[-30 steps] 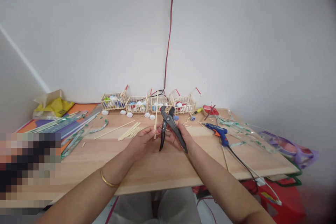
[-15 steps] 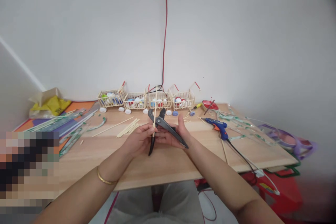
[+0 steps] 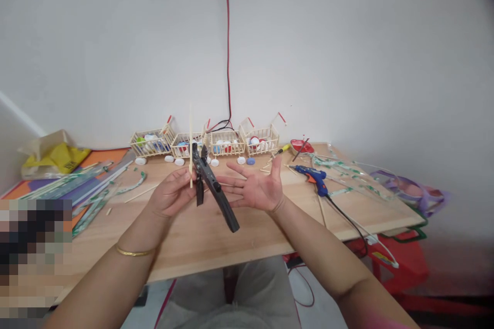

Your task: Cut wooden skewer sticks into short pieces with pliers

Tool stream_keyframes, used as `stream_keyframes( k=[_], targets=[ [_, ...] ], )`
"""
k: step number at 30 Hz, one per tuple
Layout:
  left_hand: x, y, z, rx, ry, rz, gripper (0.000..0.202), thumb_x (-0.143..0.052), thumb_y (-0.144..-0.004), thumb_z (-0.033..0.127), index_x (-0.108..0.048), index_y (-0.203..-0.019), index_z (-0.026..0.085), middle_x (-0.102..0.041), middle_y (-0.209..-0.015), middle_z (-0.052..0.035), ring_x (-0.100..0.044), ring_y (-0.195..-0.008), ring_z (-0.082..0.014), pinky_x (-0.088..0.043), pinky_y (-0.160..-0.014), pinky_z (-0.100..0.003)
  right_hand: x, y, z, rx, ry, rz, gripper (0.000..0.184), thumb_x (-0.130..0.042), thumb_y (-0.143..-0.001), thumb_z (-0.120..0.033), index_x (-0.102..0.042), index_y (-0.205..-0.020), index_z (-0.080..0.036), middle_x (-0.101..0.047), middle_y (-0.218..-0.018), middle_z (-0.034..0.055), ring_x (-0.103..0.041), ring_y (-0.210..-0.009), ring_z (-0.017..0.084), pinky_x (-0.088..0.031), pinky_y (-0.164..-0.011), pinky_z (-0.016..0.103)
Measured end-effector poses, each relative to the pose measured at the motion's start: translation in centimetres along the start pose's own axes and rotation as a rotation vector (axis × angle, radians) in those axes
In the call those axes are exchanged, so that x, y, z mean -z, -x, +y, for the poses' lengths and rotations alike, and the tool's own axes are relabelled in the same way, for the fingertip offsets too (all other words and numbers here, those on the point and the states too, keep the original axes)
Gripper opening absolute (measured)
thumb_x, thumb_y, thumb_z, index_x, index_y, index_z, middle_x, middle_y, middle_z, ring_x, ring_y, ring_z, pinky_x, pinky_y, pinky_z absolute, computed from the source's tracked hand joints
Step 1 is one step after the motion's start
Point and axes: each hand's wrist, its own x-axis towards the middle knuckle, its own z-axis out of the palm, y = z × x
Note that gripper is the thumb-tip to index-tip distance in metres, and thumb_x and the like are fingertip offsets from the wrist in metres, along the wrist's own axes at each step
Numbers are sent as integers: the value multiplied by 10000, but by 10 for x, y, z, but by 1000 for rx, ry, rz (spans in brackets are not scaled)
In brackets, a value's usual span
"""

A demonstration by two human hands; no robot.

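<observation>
My left hand (image 3: 170, 196) is closed in a pinch on a thin wooden stick (image 3: 190, 139) that stands upright above the table. Black cutting pliers (image 3: 214, 193) slant down to the right from the same fingers, jaws near the stick, handles pointing toward me. My right hand (image 3: 257, 188) is just right of the pliers, palm up with fingers spread, and holds nothing; its fingertips lie close to the pliers' handle.
A wooden table (image 3: 216, 236) carries a row of stick-built carts (image 3: 204, 143) with bottle caps at the back, loose sticks (image 3: 135, 194), a blue glue gun (image 3: 314, 177) with its cord, coloured sheets (image 3: 77, 185) at left and a yellow bag (image 3: 57, 157).
My right hand let go of the pliers and opened palm up. The stick and pliers shifted left in my left hand; the view turned right.
</observation>
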Motion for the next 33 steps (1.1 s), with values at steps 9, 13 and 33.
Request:
stream_keyframes(
  k=[9, 13, 33],
  targets=[
    [9, 0, -1, 1, 7, -39, 109, -703, -685, 208, -641, -669, 120, -667, -872, -81, -611, -833, -193, -472, -827, -338, -6, 1, 1, 8, -25, -15, 1122, -151, -488, -943, -292, -1376, -271, -215, -1469, 162, -187, -1311, 409, -167, -898, 716],
    [8, 2, -2, 3, 18, -52, 111, -706, -686, 217, -649, -683, 122, -669, -865, -82, -610, -885, -215, -468, -859, -370, -7, -1, 3, 86, -28, 25, 1102, -154, -500, -939, -345, -1352, -267, -206, -1481, 130, -177, -1326, 384, -150, -952, 681],
    [-2, -1, -6, 4, 7, -24, 109, -700, -692, 213, -650, -666, 119, -681, -823, -88, -628, -814, -202, -471, -863, -365, -5, -6, 3, 123, -45, 122, 1031, -187, -531, -922, -384, -1314, -281, -224, -1475, 150, -268, -1288, 399, -130, -944, 695]
  ],
)
